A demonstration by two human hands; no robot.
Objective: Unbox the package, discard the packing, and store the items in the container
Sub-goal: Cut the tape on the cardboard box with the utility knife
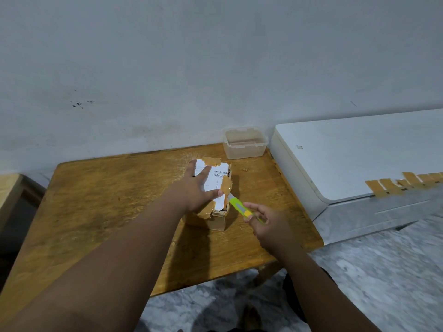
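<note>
The left hand point(196, 188) is pressing flat on the taped package point(215, 195) while the right hand point(266, 226), fingers grasping a green cutter point(242, 208), is slicing its seam; the container point(245, 142) is waiting unfilled.

box point(217, 222): brown cardboard, white label with black barcode, tan tape
knife point(242, 208): lime green, yellow slider
container point(245, 143): clear plastic
table point(107, 204): honey-brown wood grain
floor point(383, 271): grey-white marbled

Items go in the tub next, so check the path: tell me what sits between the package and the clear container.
Nothing visible does. Bare table lies between the package and the plastic container behind it. The left hand lies on the package; the right hand holds the cutter.
</note>
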